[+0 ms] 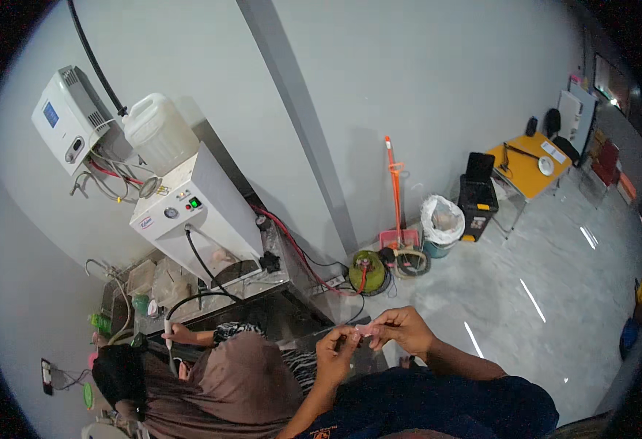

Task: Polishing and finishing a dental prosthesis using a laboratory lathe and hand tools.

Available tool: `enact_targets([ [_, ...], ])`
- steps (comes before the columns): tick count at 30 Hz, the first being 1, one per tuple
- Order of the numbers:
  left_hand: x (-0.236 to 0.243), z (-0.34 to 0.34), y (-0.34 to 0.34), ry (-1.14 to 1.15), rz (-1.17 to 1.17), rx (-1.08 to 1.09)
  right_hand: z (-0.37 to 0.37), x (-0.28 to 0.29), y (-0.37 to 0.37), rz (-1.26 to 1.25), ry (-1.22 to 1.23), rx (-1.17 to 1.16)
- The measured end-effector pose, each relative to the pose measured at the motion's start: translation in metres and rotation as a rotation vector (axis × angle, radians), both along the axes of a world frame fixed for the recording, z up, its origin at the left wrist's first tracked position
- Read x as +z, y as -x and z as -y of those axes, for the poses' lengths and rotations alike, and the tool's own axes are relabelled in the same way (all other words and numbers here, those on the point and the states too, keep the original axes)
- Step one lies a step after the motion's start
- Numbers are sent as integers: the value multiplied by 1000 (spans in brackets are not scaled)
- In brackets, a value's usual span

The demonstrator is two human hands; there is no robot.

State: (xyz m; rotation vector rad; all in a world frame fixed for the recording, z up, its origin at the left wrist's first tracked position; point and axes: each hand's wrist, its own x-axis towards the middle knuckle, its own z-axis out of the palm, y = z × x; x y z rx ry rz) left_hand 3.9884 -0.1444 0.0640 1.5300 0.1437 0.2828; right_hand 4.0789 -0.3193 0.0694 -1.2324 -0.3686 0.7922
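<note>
A small pink piece (365,331), which looks like part of a denture, is held up in front of my dark shirt. My left hand (335,353) pinches its left end between thumb and fingers. From the other side, my right hand (406,331) has its thumb and fingertips closed on the right end. The fingers cover much of the piece, so its full shape is hidden.
At left a co-worker in a brown headscarf (244,380) holds a hose handpiece (167,333) by a white machine (197,212) on a counter. A green gas cylinder (367,272), a lined bin (442,221), a black box (477,205) and a yellow table (522,175) stand beyond.
</note>
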Motion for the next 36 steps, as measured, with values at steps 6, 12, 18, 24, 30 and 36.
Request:
enact_targets([
  [6,-5,8,-87,35,-6,35,3,-2,-92,-11,-106,9],
  [12,-10,-28,-167,15,-37,62,-33,-13,-174,3,-84,23],
  [18,-2,-108,-256,12,102,53,-114,1,-253,54,-45,-9],
  [24,21,-172,-328,106,152,67,-190,28,-324,217,-80,-19],
  [30,39,-202,-363,25,189,162,-223,45,-365,265,-46,-3],
  [36,54,-200,-382,-1,146,254,-231,53,-401,199,-68,137],
])
